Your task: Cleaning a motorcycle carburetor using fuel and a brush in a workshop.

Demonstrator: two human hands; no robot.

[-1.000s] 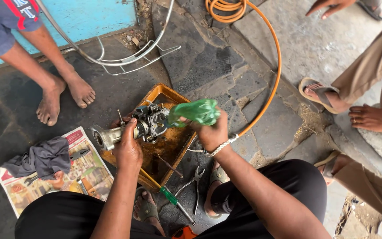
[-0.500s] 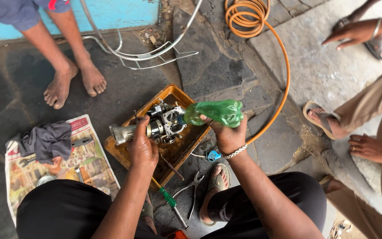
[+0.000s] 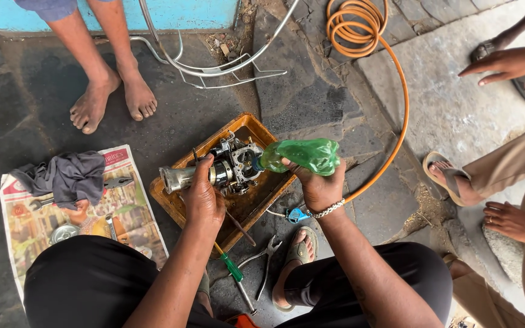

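My left hand (image 3: 203, 197) grips a metal carburettor (image 3: 229, 167) and holds it over an orange tray (image 3: 177, 206) on the stone floor. With its neck tipped toward the top of the carburettor, a green plastic bottle (image 3: 304, 155) lies sideways in my right hand (image 3: 318, 185). A beaded bracelet (image 3: 328, 209) sits on my right wrist. Thin metal rods lie in the tray under the carburettor.
A green-handled screwdriver (image 3: 232, 267), pliers (image 3: 262, 267) and a blue key tag (image 3: 298, 215) lie by my feet. A newspaper (image 3: 132, 225) at left carries a grey rag (image 3: 68, 176) and tools. An orange hose (image 3: 396, 109) coils at top. Bare feet (image 3: 113, 100) stand behind; another person sits at right.
The view has shifted and moved closer. My left hand has stayed on the carburettor, and the bottle's neck has tilted closer to it.
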